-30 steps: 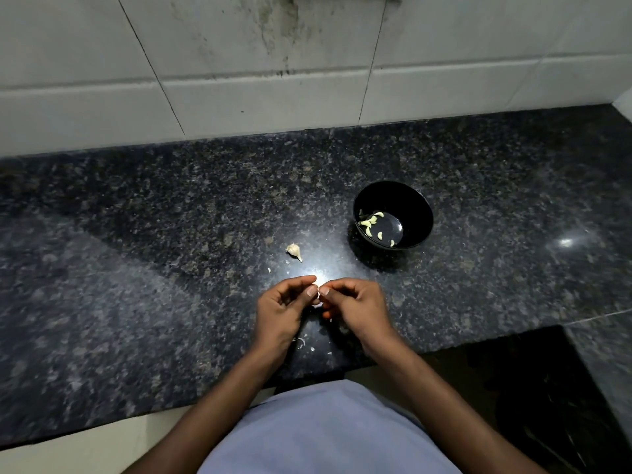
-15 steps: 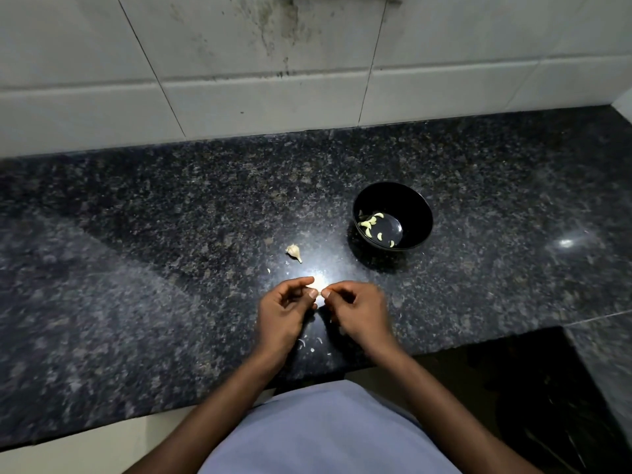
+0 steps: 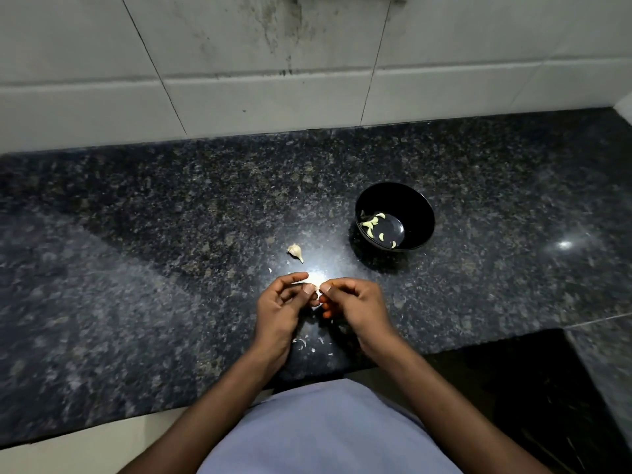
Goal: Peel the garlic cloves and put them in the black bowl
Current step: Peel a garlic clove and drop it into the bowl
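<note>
Between my two hands, just above the dark granite counter (image 3: 136, 268), is a small pale garlic clove (image 3: 316, 295), mostly hidden by fingertips. My left hand (image 3: 280, 309) pinches it with thumb and forefinger. My right hand (image 3: 355, 307) pinches it from the other side. The black bowl (image 3: 415, 208) stands to the upper right of my hands and holds several peeled cloves (image 3: 371, 223). An unpeeled garlic piece (image 3: 294, 251) lies on the counter just beyond my left hand.
Bits of white garlic skin (image 3: 302, 342) lie scattered on the counter under my wrists. A tiled wall (image 3: 273, 80) rises behind the counter. The counter's front edge runs near my body, with a dark opening at the lower right.
Both hands stay together on the clove near the counter's front edge. The fingers have shifted slightly on it. Bowl and loose garlic piece have not moved.
</note>
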